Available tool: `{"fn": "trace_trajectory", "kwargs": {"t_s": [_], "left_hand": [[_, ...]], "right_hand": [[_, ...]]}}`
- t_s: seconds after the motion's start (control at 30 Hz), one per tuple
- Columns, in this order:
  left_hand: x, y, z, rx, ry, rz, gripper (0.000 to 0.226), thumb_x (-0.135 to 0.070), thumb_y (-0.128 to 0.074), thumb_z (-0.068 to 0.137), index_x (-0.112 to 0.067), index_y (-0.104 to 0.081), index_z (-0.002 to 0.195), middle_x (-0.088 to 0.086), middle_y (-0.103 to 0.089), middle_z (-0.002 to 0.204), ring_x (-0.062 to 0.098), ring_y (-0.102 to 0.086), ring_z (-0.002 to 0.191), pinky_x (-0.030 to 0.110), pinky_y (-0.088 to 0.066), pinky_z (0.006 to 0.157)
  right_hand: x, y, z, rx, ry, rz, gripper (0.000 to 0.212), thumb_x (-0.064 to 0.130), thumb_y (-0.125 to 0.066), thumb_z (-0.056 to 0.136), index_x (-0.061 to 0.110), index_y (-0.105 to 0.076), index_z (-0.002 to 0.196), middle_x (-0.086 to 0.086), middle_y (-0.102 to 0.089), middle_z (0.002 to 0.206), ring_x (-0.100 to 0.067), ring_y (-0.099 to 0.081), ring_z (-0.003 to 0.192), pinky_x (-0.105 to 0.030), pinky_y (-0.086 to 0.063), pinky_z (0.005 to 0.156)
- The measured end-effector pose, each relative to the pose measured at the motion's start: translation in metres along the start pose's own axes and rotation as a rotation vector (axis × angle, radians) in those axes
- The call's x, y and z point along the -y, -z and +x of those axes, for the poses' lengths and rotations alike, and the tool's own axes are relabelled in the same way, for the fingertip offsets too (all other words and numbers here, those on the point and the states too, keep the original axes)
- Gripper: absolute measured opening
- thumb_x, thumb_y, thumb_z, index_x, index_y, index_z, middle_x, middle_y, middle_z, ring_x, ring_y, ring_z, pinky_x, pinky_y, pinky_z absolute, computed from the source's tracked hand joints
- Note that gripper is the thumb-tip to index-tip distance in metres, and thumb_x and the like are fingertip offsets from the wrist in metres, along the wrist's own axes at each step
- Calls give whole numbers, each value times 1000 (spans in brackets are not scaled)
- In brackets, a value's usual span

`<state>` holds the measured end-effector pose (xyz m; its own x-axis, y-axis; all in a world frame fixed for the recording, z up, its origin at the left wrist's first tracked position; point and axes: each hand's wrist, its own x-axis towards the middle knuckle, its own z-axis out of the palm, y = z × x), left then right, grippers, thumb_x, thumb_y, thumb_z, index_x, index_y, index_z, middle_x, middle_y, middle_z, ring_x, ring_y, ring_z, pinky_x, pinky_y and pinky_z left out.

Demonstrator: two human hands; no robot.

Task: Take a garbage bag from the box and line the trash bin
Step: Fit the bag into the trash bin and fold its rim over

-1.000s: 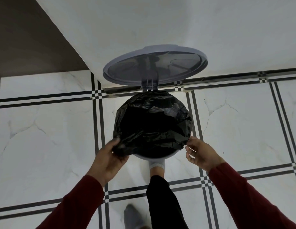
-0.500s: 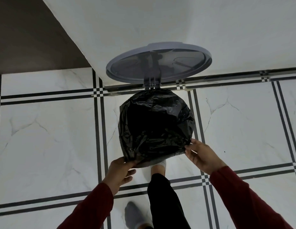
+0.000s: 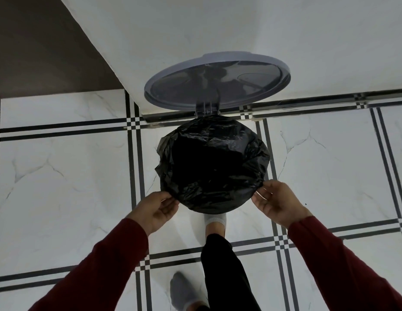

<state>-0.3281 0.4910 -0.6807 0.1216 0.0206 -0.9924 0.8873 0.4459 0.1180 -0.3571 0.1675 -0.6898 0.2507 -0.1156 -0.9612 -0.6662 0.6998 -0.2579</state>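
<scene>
Black garbage bag [image 3: 214, 163] sits draped over the trash bin's mouth, lid [image 3: 217, 80] propped up against the wall. Your left hand [image 3: 154, 209] pinches the bag's edge at the near-left, right hand [image 3: 277, 203] pinches it at the near-right. Risks, as a judgement: tug too hard and the thin film tears or pops off the far rim by the hinge. Your foot [image 3: 214, 223] looks set on the pedal; ease off it and the lid drops on your hands.

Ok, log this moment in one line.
garbage bag over bin rim | lid open | left hand, right hand pinching bag edge
</scene>
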Motion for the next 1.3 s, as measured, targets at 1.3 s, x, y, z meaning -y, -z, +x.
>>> {"fn": "trace_trajectory", "kwargs": {"t_s": [1.3], "left_hand": [[0,-34,-11,-38,-156,-249,20,-35,-63,95,-16,-70,96,1,-66,91,20,-64,88,38,-59,86]], "right_hand": [[21,-33,-7,-98,-43,22,21,31,-52,87,19,-60,73,2,-59,68,-18,-57,68,-31,-41,73]]}}
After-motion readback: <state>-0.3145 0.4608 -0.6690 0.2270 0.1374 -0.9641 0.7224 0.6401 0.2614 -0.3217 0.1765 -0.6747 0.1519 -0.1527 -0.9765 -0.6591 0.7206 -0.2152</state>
